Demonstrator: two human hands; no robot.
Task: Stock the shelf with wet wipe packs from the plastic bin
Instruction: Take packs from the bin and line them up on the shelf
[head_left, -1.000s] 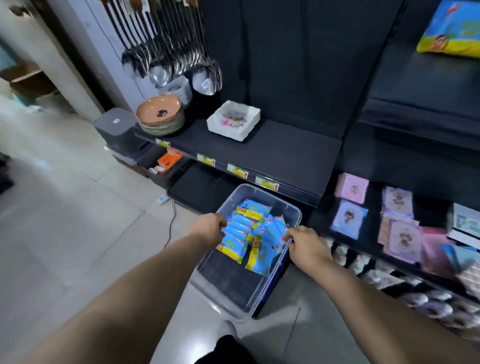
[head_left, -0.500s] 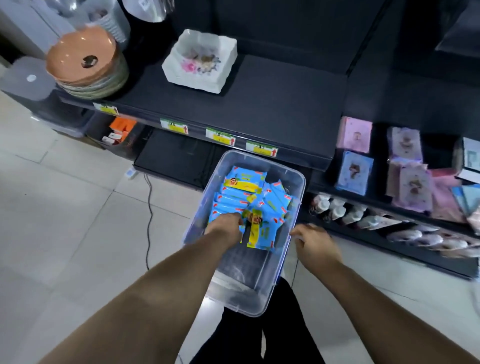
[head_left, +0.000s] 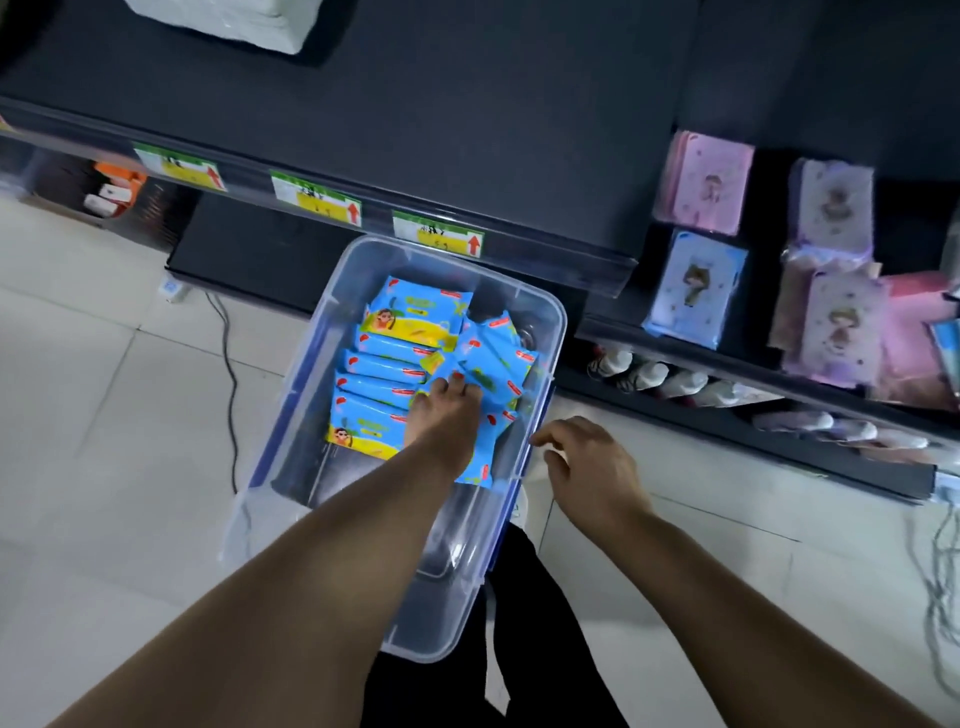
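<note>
Our left hand (head_left: 441, 421) is down inside the clear plastic bin (head_left: 543, 312), at the centre of the frame. Its fingertips (head_left: 448, 383) rest on the loose blue wet wipe packs (head_left: 493, 364) heaped along the bin's right side. The fingers lie close together and point away from us. We cannot tell whether they have closed round a pack or only touch it, since the back of the hand covers what lies beneath. Our right hand (head_left: 589, 467) hangs just outside the bin's right rim, fingers loosely bent and holding nothing. Whether its fingertips touch the rim is not clear.

We judge this to be the pick-up step, with the hand at the stock and no pack lifted. The next move calls for a firm hold on one or several packs, then a lift clear of the bin wall and up to the dark shelf (head_left: 415, 119) above. The packs look soft and slippery, so a loose pinch could let them slide.

To the left of the hand, a tidier row of packs (head_left: 410, 319) stands overlapped, front faces up. The near end of the bin is bare. The bin sits on the tiled floor against the shelf's front edge, under the price labels (head_left: 439, 240). Pink and blue card packets (head_left: 693, 288) fill the lower shelf at the right of the frame.
</note>
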